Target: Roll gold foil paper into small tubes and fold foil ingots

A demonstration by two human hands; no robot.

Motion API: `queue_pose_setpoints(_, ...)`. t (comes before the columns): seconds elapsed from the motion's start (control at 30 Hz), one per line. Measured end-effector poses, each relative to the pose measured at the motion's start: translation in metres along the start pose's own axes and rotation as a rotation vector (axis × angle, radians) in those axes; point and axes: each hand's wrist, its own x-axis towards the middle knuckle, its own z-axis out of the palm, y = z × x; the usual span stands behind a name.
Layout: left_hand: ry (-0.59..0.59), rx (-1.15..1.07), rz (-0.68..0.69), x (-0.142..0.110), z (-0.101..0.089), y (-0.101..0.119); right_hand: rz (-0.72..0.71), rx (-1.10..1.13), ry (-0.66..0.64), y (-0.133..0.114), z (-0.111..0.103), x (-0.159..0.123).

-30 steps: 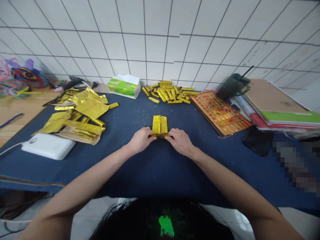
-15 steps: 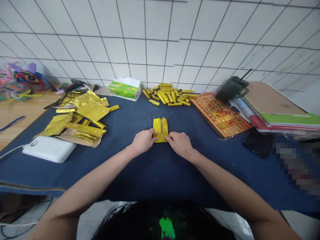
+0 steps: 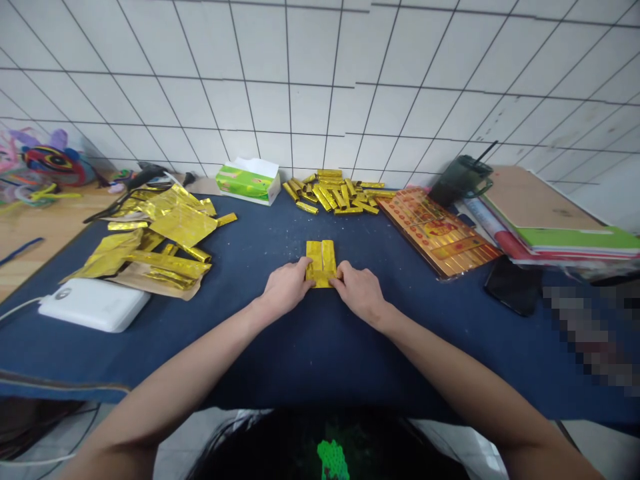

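Observation:
A small sheet of gold foil paper [image 3: 321, 262] lies on the dark blue tablecloth [image 3: 320, 347] in front of me, its two sides folded in toward a seam down the middle. My left hand [image 3: 289, 285] pinches its lower left edge between thumb and fingers. At the lower right edge, my right hand [image 3: 361, 288] pinches the same paper. Behind it, near the wall, is a pile of rolled gold paper strips [image 3: 335, 191]. Loose and folded gold papers [image 3: 183, 223] are heaped to the left.
A white power bank [image 3: 95, 305] with a cable sits front left. A green tissue box [image 3: 249, 180] stands by the tiled wall. To the right are an orange-gold printed packet [image 3: 440, 233], a dark mug [image 3: 463, 177], a stack of books [image 3: 550, 207] and a black phone [image 3: 513, 285].
The gap between the paper's two folded sides has narrowed, and the sides now lie nearly together. Both hands keep their grip at the lower edge. The camera view has shifted slightly.

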Motion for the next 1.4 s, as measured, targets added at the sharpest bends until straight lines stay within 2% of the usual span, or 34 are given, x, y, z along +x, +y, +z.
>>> queue_pose_setpoints(0.17,0.054,0.088,0.117,-0.005,0.001,-0.001,-0.107,-0.021,0.088,0.001,0.006,-0.004)
queue_pose_setpoints(0.3,0.129,0.214,0.352,-0.004,0.005,-0.004,-0.180,-0.078,0.140,0.004,0.010,-0.005)
queue_pose_setpoints(0.37,0.096,0.219,0.457,-0.003,0.009,-0.007,-0.205,-0.087,0.160,0.005,0.010,-0.006)
queue_pose_setpoints(0.43,0.030,0.196,0.496,-0.001,0.011,-0.010,-0.224,-0.099,0.177,0.006,0.010,-0.008)
queue_pose_setpoints(0.53,-0.018,0.141,0.480,0.001,0.013,-0.013,-0.229,-0.127,0.181,0.006,0.007,-0.012)
queue_pose_setpoints(0.7,-0.021,0.048,0.450,0.004,0.016,-0.016,-0.225,-0.166,0.139,0.002,0.002,-0.016)
queue_pose_setpoints(0.9,0.004,0.041,0.441,0.004,0.017,-0.015,-0.216,-0.173,0.094,-0.001,0.000,-0.016)
queue_pose_setpoints(1.13,0.013,0.155,0.441,-0.002,0.010,-0.007,-0.227,-0.168,0.098,0.002,-0.001,-0.015)
queue_pose_setpoints(1.23,0.068,0.259,0.452,-0.011,0.009,0.001,-0.233,-0.176,0.114,0.003,-0.002,-0.015)
queue_pose_setpoints(1.4,0.042,0.287,0.433,-0.030,0.014,0.014,-0.244,-0.176,0.112,0.003,-0.002,-0.015)
